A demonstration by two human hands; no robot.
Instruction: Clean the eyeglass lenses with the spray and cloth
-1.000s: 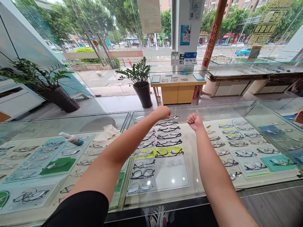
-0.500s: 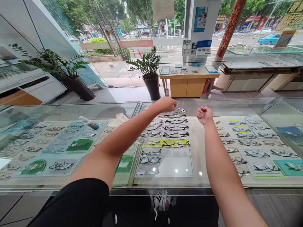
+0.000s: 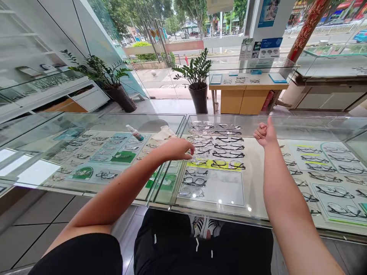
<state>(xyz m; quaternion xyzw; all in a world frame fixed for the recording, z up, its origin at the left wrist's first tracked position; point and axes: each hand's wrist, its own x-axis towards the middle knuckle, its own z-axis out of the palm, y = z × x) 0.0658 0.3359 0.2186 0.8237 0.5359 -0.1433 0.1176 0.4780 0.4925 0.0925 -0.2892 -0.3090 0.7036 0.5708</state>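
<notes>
My left hand (image 3: 180, 149) hovers above the glass counter, at the left edge of the middle display of eyeglasses (image 3: 228, 153). Its thumb and forefinger are curved with a gap between them, and nothing shows in it. My right hand (image 3: 266, 133) is raised over the far part of the counter, to the right of those eyeglasses. Its fingers are curled into a fist with the thumb pointing up, and no object shows in them. Below my left hand lies a yellow-green strip (image 3: 200, 163) with frames on it.
On the glass counter (image 3: 220, 214) a spray bottle (image 3: 134, 132) and a pale cloth (image 3: 164, 133) lie left of centre. More eyeglasses (image 3: 335, 191) fill the right side. Beyond are two potted plants (image 3: 198, 97) and a wooden display table (image 3: 243, 99).
The view has turned left and tilted down. My left hand has come back nearer and to the left, its thumb and forefinger now apart. The thumb of my right hand has risen from the fist.
</notes>
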